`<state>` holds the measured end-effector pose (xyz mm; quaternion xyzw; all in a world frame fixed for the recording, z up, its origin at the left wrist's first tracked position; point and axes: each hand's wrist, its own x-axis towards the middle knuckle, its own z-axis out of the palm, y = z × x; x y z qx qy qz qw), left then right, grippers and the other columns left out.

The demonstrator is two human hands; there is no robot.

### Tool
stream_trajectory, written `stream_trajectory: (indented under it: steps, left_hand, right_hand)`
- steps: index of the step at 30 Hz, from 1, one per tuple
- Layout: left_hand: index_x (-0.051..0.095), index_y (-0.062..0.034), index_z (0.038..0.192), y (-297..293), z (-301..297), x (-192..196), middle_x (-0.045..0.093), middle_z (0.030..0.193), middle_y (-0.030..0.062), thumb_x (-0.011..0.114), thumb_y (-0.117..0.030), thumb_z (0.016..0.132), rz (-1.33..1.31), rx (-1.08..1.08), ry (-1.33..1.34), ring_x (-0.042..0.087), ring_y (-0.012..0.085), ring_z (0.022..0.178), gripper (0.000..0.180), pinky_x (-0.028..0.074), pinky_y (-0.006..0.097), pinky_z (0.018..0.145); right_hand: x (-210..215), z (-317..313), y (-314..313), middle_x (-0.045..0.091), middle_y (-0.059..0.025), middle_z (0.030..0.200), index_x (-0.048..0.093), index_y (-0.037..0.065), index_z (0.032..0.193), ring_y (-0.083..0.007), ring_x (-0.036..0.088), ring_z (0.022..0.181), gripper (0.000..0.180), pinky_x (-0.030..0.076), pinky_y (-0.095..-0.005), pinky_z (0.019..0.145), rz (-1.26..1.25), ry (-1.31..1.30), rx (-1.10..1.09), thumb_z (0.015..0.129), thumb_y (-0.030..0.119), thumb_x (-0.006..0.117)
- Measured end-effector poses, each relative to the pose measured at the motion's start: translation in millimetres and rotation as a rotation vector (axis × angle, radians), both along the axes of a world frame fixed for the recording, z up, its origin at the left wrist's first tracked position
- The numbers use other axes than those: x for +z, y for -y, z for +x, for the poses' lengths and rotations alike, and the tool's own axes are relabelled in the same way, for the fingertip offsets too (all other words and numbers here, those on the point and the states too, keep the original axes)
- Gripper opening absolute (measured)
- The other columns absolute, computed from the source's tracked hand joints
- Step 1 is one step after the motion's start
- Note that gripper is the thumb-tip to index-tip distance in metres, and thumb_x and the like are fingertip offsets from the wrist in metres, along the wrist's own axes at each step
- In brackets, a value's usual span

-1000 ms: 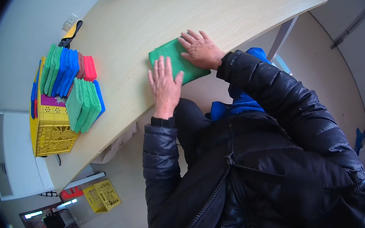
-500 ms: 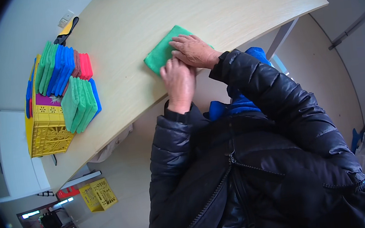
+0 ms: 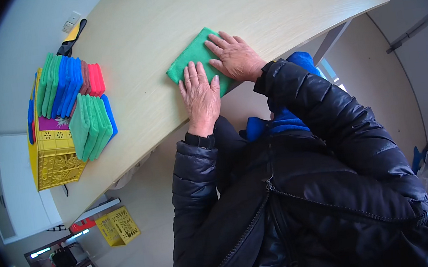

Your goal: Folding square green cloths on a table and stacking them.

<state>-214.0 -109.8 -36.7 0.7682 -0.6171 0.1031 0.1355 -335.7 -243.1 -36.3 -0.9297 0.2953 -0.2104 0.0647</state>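
Flat beneath both palms, the green cloth [image 3: 192, 61]: left hand [image 3: 199, 95] and right hand [image 3: 235, 57] fingers spread open atop it

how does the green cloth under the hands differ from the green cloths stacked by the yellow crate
The green cloth lies flat and alone under the left hand and right hand; the stacked green cloths stand on edge, packed together, untouched, and look paler. Both are folded and on the table.

Probably an office: curved wooden desk [image 3: 169, 27], wall socket [image 3: 70, 23], cabinet [image 3: 14, 184].
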Motion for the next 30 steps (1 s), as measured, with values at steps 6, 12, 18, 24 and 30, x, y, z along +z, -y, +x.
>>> stream_trajectory:
  steps: [6,12,18,24,30]
  left_hand:
    - [0.037,0.0024,0.149,-11.2,-15.6,8.1,0.036,0.156,0.0204,0.052,-0.042,0.101,-0.014,-0.039,0.006,0.032,0.0344,0.146,0.067,0.023,0.052,0.12]
    - [0.038,0.0038,0.148,-12.0,-30.1,7.6,0.039,0.154,0.0214,0.06,-0.04,0.097,-0.029,-0.06,0.071,0.034,0.0351,0.144,0.07,0.025,0.052,0.119]
    - [0.041,0.0032,0.146,-8.4,-30.7,16.9,0.041,0.152,0.0211,0.055,-0.038,0.1,-0.053,-0.037,-0.038,0.036,0.035,0.143,0.063,0.027,0.052,0.118]
    - [0.039,0.0003,0.149,6.4,20.4,15.8,0.035,0.158,0.0202,0.04,-0.04,0.106,0.051,-0.002,-0.094,0.03,0.0338,0.147,0.059,0.022,0.048,0.12]
    - [0.034,-0.0004,0.153,5.8,24.7,-1.9,0.03,0.16,0.0191,0.035,-0.044,0.107,0.017,-0.028,-0.138,0.025,0.0336,0.15,0.063,0.019,0.048,0.122]
  right_hand:
    - [-8.9,-14.0,7.3,0.043,-0.0185,0.152,0.045,0.005,0.146,-0.0354,0.037,0.142,0.057,0.031,-0.0472,0.115,0.06,0.11,-0.073,0.101,0.04,0.047]
    - [-2.4,-11.5,7.7,0.045,-0.0186,0.15,0.046,0.004,0.145,-0.0356,0.039,0.141,0.055,0.032,-0.0501,0.115,0.033,0.09,-0.044,0.101,0.038,0.048]
    - [8.5,-5.3,7.6,0.044,-0.0173,0.151,0.047,0.005,0.145,-0.0355,0.038,0.142,0.055,0.028,-0.054,0.116,-0.155,0.015,-0.101,0.101,0.038,0.047]
    - [0.5,7.9,-29.8,0.044,-0.0159,0.151,0.05,0.006,0.143,-0.0353,0.036,0.143,0.054,0.027,-0.0549,0.117,-0.137,0.034,0.059,0.1,0.038,0.048]
    - [-5.5,6.5,-28.0,0.044,-0.0165,0.151,0.05,0.006,0.143,-0.0355,0.035,0.144,0.056,0.027,-0.0558,0.116,-0.102,0.06,0.069,0.099,0.04,0.048]
